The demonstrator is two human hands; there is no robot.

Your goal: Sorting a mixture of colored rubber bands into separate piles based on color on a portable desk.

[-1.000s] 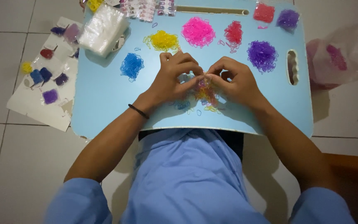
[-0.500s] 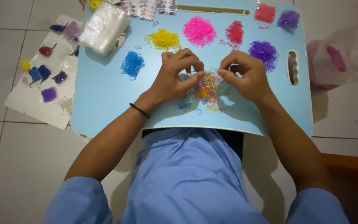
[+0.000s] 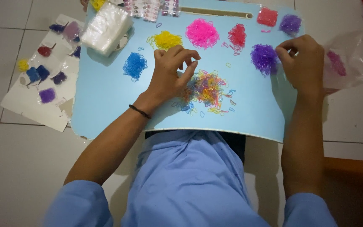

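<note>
A: Blue tray (image 3: 106,105) on tiled floor: sorted piles sit across the top, and the mixed pile (image 3: 204,89) at centre remains.

B: Left hand (image 3: 169,77) rests loosely curled on it; right hand (image 3: 301,59), upper right beside the purple pile (image 3: 264,56), seems pinched, perhaps on a band.

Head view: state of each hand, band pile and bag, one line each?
left hand: fingers curled, resting at the mixed pile's edge
right hand: pinching at the purple pile's right edge
mixed pile: loose, colours unsorted
purple pile: sorted heap
blue pile: sorted heap, untouched
stack of clear bags: unfilled, top left of tray
two small bags: filled, red and purple
</note>
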